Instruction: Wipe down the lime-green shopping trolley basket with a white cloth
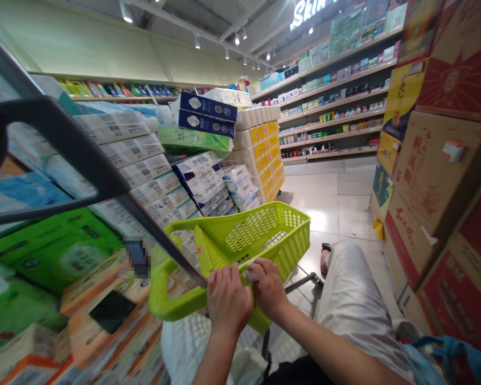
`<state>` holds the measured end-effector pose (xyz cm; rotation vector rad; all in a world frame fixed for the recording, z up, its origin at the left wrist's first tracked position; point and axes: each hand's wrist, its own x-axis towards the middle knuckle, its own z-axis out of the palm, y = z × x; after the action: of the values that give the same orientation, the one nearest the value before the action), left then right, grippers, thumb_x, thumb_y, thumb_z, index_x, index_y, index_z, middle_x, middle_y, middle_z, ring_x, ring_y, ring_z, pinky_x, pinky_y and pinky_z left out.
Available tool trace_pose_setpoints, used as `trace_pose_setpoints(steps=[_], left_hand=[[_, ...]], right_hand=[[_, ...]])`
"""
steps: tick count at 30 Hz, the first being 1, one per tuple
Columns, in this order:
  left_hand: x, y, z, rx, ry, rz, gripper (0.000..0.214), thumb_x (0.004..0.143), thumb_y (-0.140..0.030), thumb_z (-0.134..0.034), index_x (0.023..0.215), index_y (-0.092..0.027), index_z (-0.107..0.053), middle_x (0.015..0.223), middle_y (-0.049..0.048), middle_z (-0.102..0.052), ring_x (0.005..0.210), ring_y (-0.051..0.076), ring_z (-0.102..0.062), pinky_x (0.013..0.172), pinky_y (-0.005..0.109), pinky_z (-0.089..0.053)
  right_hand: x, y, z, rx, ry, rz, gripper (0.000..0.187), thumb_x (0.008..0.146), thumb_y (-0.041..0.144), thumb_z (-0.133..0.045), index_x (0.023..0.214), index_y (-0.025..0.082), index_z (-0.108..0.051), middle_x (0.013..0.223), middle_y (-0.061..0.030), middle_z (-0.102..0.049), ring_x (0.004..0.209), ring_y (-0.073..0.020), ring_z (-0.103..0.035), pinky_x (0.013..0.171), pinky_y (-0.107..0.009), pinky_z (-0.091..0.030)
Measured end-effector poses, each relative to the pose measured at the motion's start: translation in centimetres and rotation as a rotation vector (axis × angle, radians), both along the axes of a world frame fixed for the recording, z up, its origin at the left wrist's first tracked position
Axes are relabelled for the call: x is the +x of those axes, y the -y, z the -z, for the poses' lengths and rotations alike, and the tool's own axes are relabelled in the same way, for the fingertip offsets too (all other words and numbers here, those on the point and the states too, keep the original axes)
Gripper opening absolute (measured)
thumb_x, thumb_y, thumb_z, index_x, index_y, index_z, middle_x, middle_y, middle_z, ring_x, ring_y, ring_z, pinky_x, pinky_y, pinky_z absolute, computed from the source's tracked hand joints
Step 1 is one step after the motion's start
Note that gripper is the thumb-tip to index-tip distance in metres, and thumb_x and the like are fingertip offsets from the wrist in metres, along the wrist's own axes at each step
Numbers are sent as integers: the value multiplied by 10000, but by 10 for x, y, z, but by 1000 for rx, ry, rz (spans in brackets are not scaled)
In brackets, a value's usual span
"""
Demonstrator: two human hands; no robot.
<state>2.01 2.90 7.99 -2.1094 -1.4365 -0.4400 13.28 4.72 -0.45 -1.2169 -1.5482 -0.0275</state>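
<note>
A lime-green shopping cart (248, 230) with perforated basket walls stands tilted before me, its inside bare. My left hand (229, 299) is closed, fingers curled over the cart's near rim. A slanting grey metal pole (156, 235) ends at those fingers; whether they hold it too I cannot tell. Close beside it, my right hand (268, 286) is closed at the same rim. Between its fingers shows a small crumpled white piece (251, 272), perhaps tissue.
Stacked paper packs (152, 176) crowd the left, with a dark phone-like slab (112, 311) on orange boxes. Brown and red cartons (436, 182) line the right. A white-trousered leg (356, 294) is beside the cart. Tiled floor (316, 198) leads to product shelves (336, 99).
</note>
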Motion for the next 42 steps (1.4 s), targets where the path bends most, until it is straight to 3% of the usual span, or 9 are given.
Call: trace_pose_setpoints(steps=[4,9,12,18,20,24,27,30,42], left_hand=[[0,3,-2,-20,-8,-2,422,732,-163,-502,1133,-84,-608,906,108,-599,953,274,-524,1013,434,-295],[0,2,-1,0,-1,2,437,721,-163,-504,1139,-90,-609,899,101,-598,947,274,-519,1017,438,-302],[0,1,1,10,13,8,442,712,-162,-506,1134,-86,-614,887,99,-593,952,276,-516,1022,437,-298],[1,2,0,13,19,4,442,707,-153,-504,1128,-80,-619,879,98,-591,951,275,-521,1023,429,-297],[1,3,0,10,18,5,448,702,-149,-505,1130,-76,-617,884,101,-594,958,277,-521,1025,434,-298],[0,4,1,20,22,8,442,711,-142,-494,1131,-76,-613,887,102,-598,965,280,-523,1025,442,-301],[0,5,1,27,23,15,439,716,-147,-492,1133,-77,-611,881,99,-596,948,280,-525,1016,445,-310],[-1,5,0,30,16,18,431,710,-139,-492,1117,-74,-619,863,96,-595,933,274,-534,1007,438,-313],[-16,-1,-4,45,19,68,405,716,-140,-500,1094,-96,-635,866,91,-625,911,254,-562,1003,419,-320]], right_hand=[[10,-1,3,33,77,-58,403,699,64,-487,1062,224,-557,1085,-57,-565,1031,-209,-499,908,-344,-371],[47,-14,20,-39,-6,173,400,696,35,-438,1045,197,-548,1044,-77,-571,999,-226,-500,856,-356,-372],[56,-14,18,-74,-46,230,433,694,43,-436,1086,187,-550,989,-79,-559,952,-234,-501,838,-361,-381],[62,-16,-14,-6,-37,153,310,679,23,-437,884,206,-582,1008,-64,-563,994,-219,-508,899,-351,-355],[65,-21,-21,-46,-14,100,316,683,1,-423,870,204,-577,1000,-56,-591,991,-206,-514,901,-333,-351],[57,-29,-28,-195,93,-1,349,718,-6,-417,934,202,-596,911,-40,-613,913,-201,-510,854,-310,-353],[39,-27,-33,-196,179,-74,407,723,15,-457,1050,213,-595,974,-36,-613,936,-203,-495,873,-310,-341],[25,-24,-37,-199,236,-119,356,716,42,-499,1008,215,-605,955,-30,-603,908,-197,-484,860,-304,-340],[49,-31,-22,-252,235,54,300,781,60,-468,993,218,-608,965,-46,-602,917,-200,-483,871,-303,-324]])
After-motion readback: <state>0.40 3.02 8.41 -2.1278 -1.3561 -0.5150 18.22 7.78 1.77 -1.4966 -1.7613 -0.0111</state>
